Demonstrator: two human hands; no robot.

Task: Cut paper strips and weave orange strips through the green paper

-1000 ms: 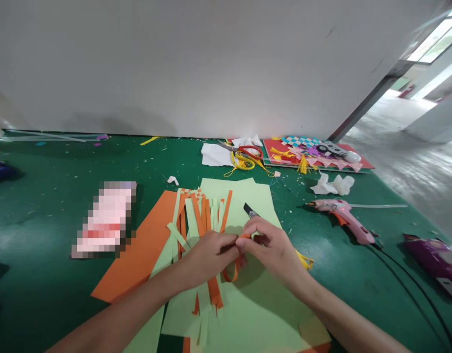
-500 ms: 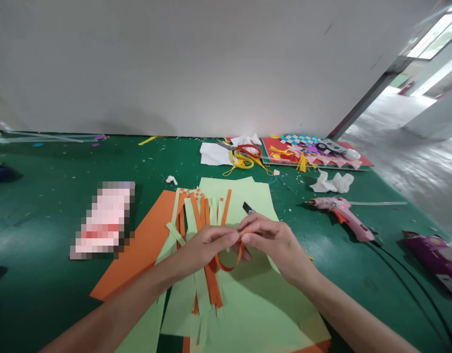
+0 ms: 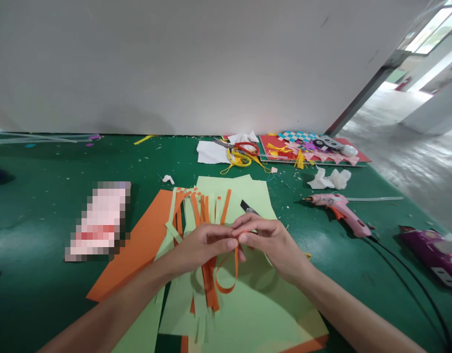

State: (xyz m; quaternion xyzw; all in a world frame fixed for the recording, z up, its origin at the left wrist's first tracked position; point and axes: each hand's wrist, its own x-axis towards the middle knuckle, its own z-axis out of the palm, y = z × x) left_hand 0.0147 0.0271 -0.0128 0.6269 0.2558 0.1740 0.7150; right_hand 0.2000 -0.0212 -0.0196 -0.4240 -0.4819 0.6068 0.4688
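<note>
Left hand, right hand holding orange loop, grips narrow; glue gun lying toward bench's right edge.

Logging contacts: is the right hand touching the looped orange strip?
Touching: the head view shows the right hand pinching the orange strip, its loop hanging below.

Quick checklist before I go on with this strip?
1. Orange strip held: ok, pinched where left hand and right hand meet, hanging in a loop.
2. Glue gun away from both hands: ok, lying off to the right.
3. Glue gun cold: cannot tell.
4. Cutter handle free of right hand: cannot tell, hidden behind it.
5. Loose strips sorted by colour: not ok, orange and green lie mixed.
</note>
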